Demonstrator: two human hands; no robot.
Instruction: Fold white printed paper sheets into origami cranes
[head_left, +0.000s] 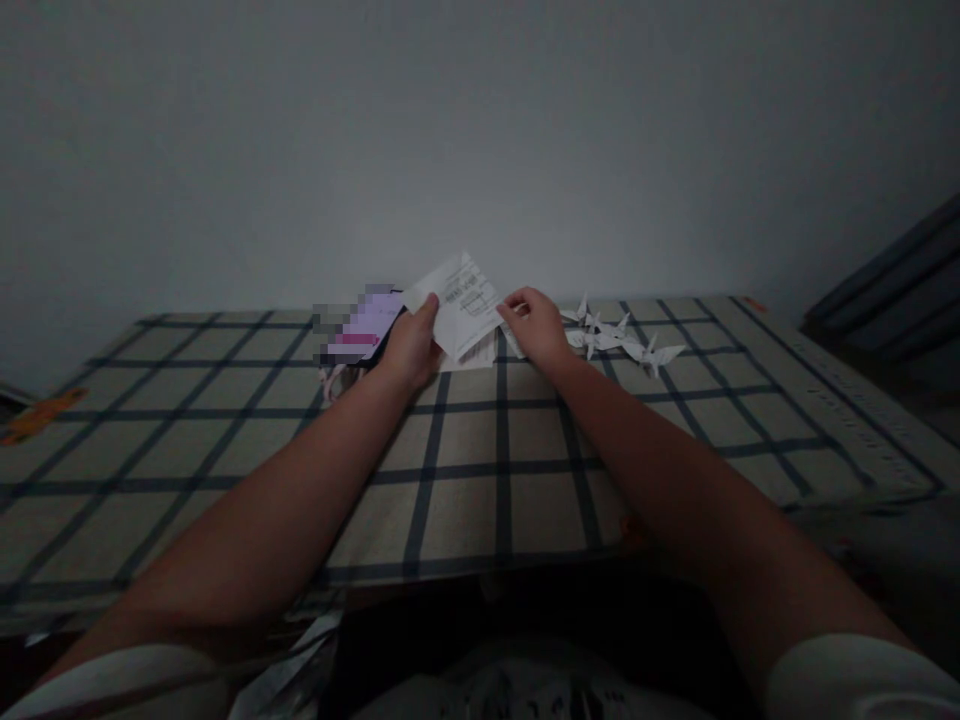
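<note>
Both my hands hold a square of white printed paper (461,300) raised near the far edge of the table. My left hand (411,345) pinches its left corner with the thumb on top. My right hand (536,325) grips the right edge with curled fingers. More white paper (480,355) lies flat under it. Several small folded white paper cranes (619,338) sit on the cloth just right of my right hand.
A checked cloth (465,480) with dark lines covers the table. A phone with a lit screen (364,325) lies left of my left hand. A plain wall rises behind the table. An orange item (37,415) lies at the far left edge.
</note>
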